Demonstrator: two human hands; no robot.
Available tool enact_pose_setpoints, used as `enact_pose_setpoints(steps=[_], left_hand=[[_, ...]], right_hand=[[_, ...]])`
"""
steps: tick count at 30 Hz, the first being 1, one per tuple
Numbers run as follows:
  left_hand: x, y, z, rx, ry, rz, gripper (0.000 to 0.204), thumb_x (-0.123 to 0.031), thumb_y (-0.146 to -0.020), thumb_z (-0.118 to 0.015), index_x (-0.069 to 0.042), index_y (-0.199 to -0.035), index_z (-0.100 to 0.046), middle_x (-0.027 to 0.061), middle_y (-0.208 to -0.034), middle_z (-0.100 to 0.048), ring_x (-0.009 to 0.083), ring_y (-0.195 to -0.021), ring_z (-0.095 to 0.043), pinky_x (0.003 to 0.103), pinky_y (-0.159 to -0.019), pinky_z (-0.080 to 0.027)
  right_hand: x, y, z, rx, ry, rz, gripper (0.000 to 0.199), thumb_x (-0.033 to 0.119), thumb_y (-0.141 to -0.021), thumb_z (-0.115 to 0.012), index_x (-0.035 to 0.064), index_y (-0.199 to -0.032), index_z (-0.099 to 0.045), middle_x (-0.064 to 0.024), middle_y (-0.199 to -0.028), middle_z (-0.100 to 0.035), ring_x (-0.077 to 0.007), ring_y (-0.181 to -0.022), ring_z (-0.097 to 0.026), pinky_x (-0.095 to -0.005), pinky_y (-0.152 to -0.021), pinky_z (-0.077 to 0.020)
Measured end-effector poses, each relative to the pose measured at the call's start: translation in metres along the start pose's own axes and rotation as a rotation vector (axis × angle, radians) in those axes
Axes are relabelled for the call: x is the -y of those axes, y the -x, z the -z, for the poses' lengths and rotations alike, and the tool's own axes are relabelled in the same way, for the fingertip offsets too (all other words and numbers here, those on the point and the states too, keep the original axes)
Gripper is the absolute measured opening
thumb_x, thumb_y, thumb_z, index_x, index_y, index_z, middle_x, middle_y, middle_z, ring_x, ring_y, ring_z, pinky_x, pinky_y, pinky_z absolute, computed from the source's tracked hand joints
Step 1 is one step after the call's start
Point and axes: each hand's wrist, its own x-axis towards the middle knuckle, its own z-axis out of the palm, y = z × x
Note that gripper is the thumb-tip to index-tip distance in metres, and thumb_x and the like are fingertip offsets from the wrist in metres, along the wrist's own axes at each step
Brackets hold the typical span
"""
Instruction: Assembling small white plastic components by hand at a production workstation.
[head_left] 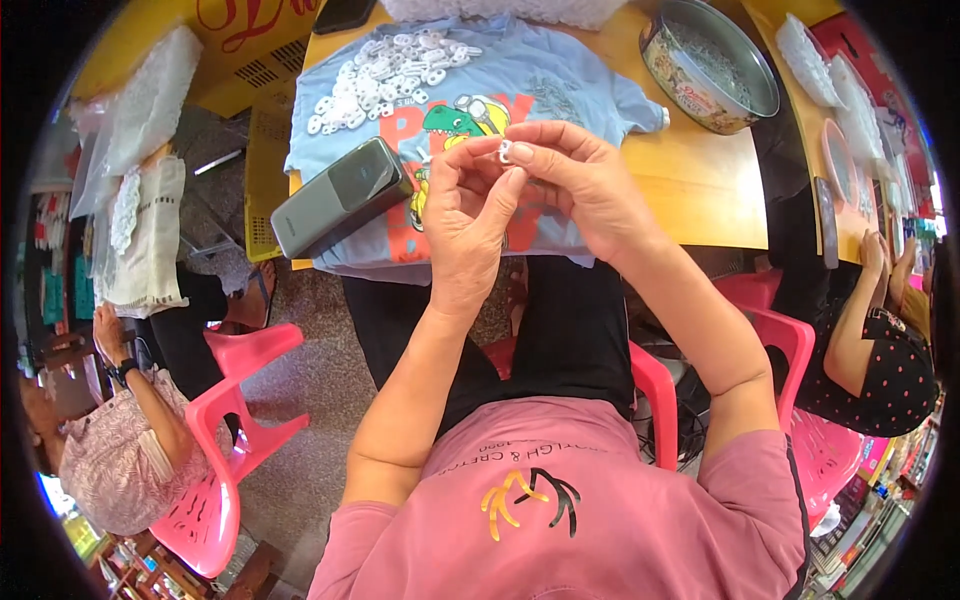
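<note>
Both my hands are raised over the near part of a light blue printed T-shirt spread on the table. A small white plastic piece with holes sits between my fingertips. My right hand pinches it with thumb and forefinger. The fingers of my left hand are closed right beside it, at the piece's left side; whatever they pinch is too small to make out. Farther back on the shirt lies a loose pile of similar white pieces. A dark grey rectangular device rests left of my left hand.
At the back right of the wooden table stands a round tin holding many small shiny bits. A bubble-wrap-like bundle lies at the back edge. People sit at either side near pink plastic chairs.
</note>
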Motion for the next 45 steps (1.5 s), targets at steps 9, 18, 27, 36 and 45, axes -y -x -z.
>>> enact_pose_setpoints(steps=[9,18,27,36,45], left_hand=[[0.001,0.004,0.003,0.014,-0.303,-0.136,0.015,-0.001,-0.094,-0.06,-0.003,-0.108,-0.067,0.0021,-0.101,-0.055,0.007,-0.091,-0.054,0.021,-0.075,-0.047],[-0.008,0.004,-0.002,0.014,-0.13,0.046,0.014,-0.007,-0.094,-0.063,-0.001,-0.106,-0.062,0.0023,-0.094,-0.064,0.0071,-0.08,-0.059,0.02,-0.073,-0.048],[-0.007,0.003,-0.005,0.014,-0.106,0.072,0.013,-0.007,-0.094,-0.064,-0.001,-0.105,-0.062,0.0041,-0.09,-0.066,0.0079,-0.078,-0.062,0.021,-0.07,-0.05],[-0.004,0.003,0.003,0.082,-0.107,0.071,0.01,-0.004,-0.095,-0.06,-0.001,-0.104,-0.058,0.006,-0.094,-0.064,0.0101,-0.079,-0.063,0.024,-0.072,-0.052],[-0.002,0.001,0.004,0.091,-0.009,0.03,0.011,-0.004,-0.096,-0.058,0.0,-0.106,-0.056,0.0084,-0.093,-0.064,0.0134,-0.078,-0.063,0.028,-0.073,-0.054]], right_hand=[[0.007,0.022,0.004,0.015,0.356,0.165,0.025,0.019,-0.091,-0.068,0.0028,-0.11,-0.066,-0.0019,-0.096,-0.067,-0.0061,-0.085,-0.061,-0.0217,-0.072,-0.0497],[0.003,0.032,0.001,-0.059,0.463,0.221,0.024,0.024,-0.093,-0.067,0.0033,-0.104,-0.065,0.0034,-0.086,-0.064,-0.0014,-0.068,-0.049,-0.0181,-0.059,-0.0402],[-0.002,0.035,0.001,-0.099,0.382,0.216,0.021,0.022,-0.095,-0.064,0.0032,-0.104,-0.065,0.004,-0.085,-0.063,-0.001,-0.065,-0.049,-0.0168,-0.055,-0.0393],[0.002,0.029,0.021,-0.113,0.952,0.672,0.011,0.003,-0.086,-0.07,-0.0013,-0.095,-0.067,-0.0046,-0.084,-0.063,-0.008,-0.063,-0.054,-0.0236,-0.055,-0.0429],[0.026,0.015,0.068,-0.21,1.411,0.751,0.011,0.002,-0.082,-0.071,0.0028,-0.092,-0.069,-0.0054,-0.082,-0.062,-0.0155,-0.058,-0.055,-0.027,-0.053,-0.0442]])
